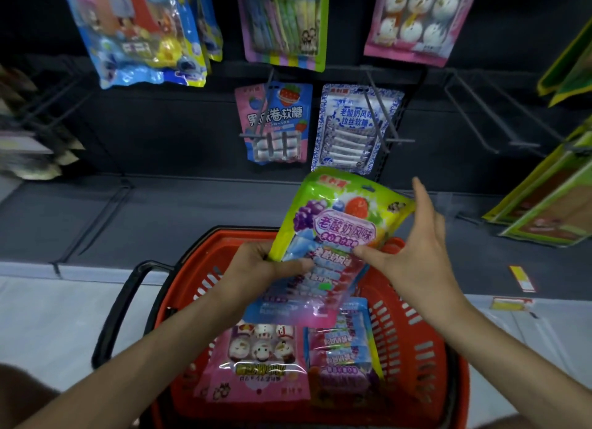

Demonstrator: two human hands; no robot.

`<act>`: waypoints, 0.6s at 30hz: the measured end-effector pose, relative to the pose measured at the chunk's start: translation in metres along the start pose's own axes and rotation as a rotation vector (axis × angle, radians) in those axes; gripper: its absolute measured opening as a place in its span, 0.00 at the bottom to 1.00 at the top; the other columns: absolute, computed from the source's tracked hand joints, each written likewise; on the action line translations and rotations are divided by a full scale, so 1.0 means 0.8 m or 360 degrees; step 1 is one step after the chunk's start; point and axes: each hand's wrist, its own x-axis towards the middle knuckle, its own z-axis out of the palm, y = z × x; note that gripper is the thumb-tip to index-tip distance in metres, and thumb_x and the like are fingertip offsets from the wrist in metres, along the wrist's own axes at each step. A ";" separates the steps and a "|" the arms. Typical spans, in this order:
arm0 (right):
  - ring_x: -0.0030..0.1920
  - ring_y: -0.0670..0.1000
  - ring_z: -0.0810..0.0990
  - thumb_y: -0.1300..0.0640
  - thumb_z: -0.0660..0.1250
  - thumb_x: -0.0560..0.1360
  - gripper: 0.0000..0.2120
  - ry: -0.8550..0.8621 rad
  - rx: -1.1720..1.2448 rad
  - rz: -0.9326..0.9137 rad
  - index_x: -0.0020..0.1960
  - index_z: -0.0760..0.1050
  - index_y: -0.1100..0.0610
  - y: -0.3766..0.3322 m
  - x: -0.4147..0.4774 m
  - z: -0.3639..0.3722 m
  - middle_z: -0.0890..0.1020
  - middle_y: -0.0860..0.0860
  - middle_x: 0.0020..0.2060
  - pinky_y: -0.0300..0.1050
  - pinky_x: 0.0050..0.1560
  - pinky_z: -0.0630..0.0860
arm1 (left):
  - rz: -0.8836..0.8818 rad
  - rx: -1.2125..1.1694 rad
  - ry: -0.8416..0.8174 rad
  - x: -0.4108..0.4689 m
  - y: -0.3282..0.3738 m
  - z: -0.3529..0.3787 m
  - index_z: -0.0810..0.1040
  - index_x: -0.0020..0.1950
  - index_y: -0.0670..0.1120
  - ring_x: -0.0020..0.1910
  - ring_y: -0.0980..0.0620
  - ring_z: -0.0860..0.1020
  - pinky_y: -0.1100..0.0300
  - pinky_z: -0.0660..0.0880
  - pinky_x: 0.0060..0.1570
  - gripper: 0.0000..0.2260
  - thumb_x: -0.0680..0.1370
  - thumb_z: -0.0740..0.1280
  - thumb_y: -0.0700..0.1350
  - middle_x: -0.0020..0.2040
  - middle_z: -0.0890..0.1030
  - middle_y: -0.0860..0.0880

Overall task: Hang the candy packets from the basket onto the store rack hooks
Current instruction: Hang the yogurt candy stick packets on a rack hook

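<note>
the left hand point(266, 265) grasps the green candy packet point(339, 217), its fingers curled round the lower left edge and its thumb on the front. the right hand point(413, 246) is released, not clamped on anything: its fingers are straight and spread along the packet's right edge, and its thumb tip rests on the printed front. the packet is held tilted above the far end of the red basket point(426, 332), its green top pointing up toward the rack, just below the hanging packets. inside the basket lie a pink packet with snowman shapes point(256, 358) and, beside it on the right, another fruit-printed packet point(342, 348). the basket's black handle point(128, 300) hangs down on the left. on the dark rack, a blue and pink packet point(275, 121) and a blue and white packet point(358, 124) hang side by side on hooks, and a wire hook point(523, 145) juts out further right. a higher row holds a cartoon packet point(137, 28), a striped packet point(285, 21) and a pink snowman packet point(416, 18).
</note>
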 end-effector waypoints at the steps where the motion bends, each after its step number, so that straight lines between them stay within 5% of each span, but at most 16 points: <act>1: 0.77 0.46 0.60 0.50 0.84 0.66 0.61 -0.0014 0.0113 0.0076 0.83 0.43 0.41 -0.001 0.001 0.000 0.58 0.45 0.79 0.45 0.73 0.60 | -0.0024 -0.0084 -0.0019 -0.002 0.002 0.000 0.87 0.52 0.39 0.47 0.42 0.88 0.53 0.85 0.44 0.10 0.72 0.79 0.40 0.49 0.88 0.42; 3: 0.74 0.47 0.70 0.50 0.85 0.65 0.62 -0.0085 0.0361 0.0221 0.83 0.44 0.39 0.000 0.003 0.003 0.69 0.48 0.77 0.54 0.75 0.67 | -0.0033 -0.0210 -0.0056 -0.006 0.007 -0.001 0.86 0.54 0.38 0.48 0.42 0.87 0.54 0.84 0.43 0.10 0.75 0.77 0.40 0.51 0.88 0.41; 6: 0.52 0.46 0.86 0.51 0.85 0.64 0.52 -0.0304 0.0670 0.0418 0.80 0.60 0.46 -0.002 0.004 0.007 0.87 0.47 0.53 0.46 0.53 0.81 | -0.0021 -0.0338 -0.0117 -0.010 0.017 0.001 0.85 0.53 0.39 0.45 0.45 0.87 0.55 0.83 0.40 0.09 0.76 0.76 0.43 0.51 0.87 0.41; 9: 0.53 0.61 0.86 0.50 0.85 0.62 0.31 -0.0521 0.0838 0.0469 0.62 0.80 0.56 -0.006 0.006 0.010 0.88 0.55 0.50 0.59 0.52 0.85 | 0.0013 -0.0412 -0.0129 -0.013 0.019 0.001 0.83 0.59 0.39 0.54 0.38 0.86 0.45 0.83 0.54 0.14 0.77 0.75 0.45 0.57 0.86 0.40; 14: 0.57 0.69 0.83 0.44 0.88 0.57 0.34 -0.0553 0.0979 0.0454 0.58 0.83 0.56 -0.021 0.005 0.016 0.86 0.61 0.54 0.76 0.59 0.77 | 0.0219 -0.0380 0.0016 -0.018 0.030 -0.003 0.82 0.64 0.41 0.58 0.36 0.84 0.36 0.79 0.62 0.15 0.79 0.73 0.47 0.59 0.86 0.40; 18: 0.57 0.68 0.83 0.45 0.87 0.58 0.32 -0.0452 0.0956 0.0357 0.57 0.83 0.58 -0.036 0.013 0.015 0.86 0.61 0.54 0.72 0.60 0.78 | 0.0332 -0.0338 0.0255 -0.018 0.048 -0.010 0.84 0.59 0.43 0.56 0.39 0.86 0.37 0.80 0.61 0.10 0.79 0.73 0.45 0.55 0.87 0.42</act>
